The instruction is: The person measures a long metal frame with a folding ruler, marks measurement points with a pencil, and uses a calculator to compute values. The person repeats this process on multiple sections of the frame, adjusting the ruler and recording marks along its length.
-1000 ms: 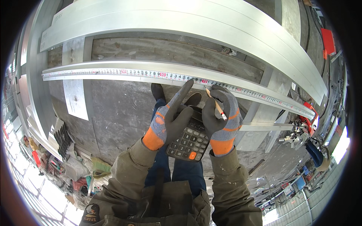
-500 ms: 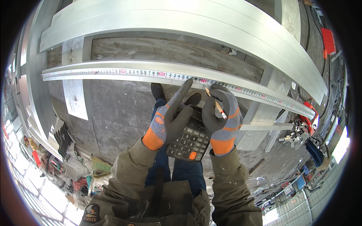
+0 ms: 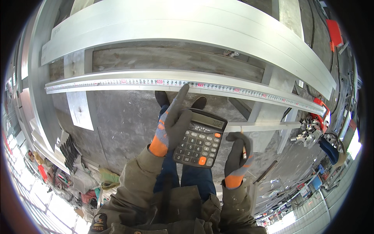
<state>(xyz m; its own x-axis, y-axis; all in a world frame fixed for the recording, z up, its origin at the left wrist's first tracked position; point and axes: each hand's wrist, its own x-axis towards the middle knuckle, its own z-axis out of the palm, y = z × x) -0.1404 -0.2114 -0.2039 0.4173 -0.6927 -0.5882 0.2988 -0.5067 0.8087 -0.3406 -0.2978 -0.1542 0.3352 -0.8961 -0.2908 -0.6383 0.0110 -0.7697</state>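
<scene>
Got the left hand [image 3: 173,124] clamped on the calculator [image 3: 198,142], thumb over its upper left corner, index finger stretched out and away to the tape [image 3: 140,81], with the tip right at its near edge. Can't tell about the other fingers, mostly hidden behind the calculator. Over to the right of it, the right hand [image 3: 237,156], curled in and closed around a pencil [image 3: 244,150], near the calculator but with a small gap showing. So, hands definitely apart, calculator in between. Olive sleeves on both arms, in from the lower edge, and grey gloves with dark fingers and orange cuffs.

As for looks: a chunky black calculator, tipped a bit with its top toward the right, keys facing up. Mostly dark and grey keys, plus a couple of orange ones, and digits on the greenish screen up top. Right in front of the body, over the legs, on the near side of the tape. Pencil mostly covered by fingers. Tape long and white with black and red marks, flat along a silver bar [image 3: 156,73], with a wide pale beam [image 3: 183,27] beyond.
</scene>
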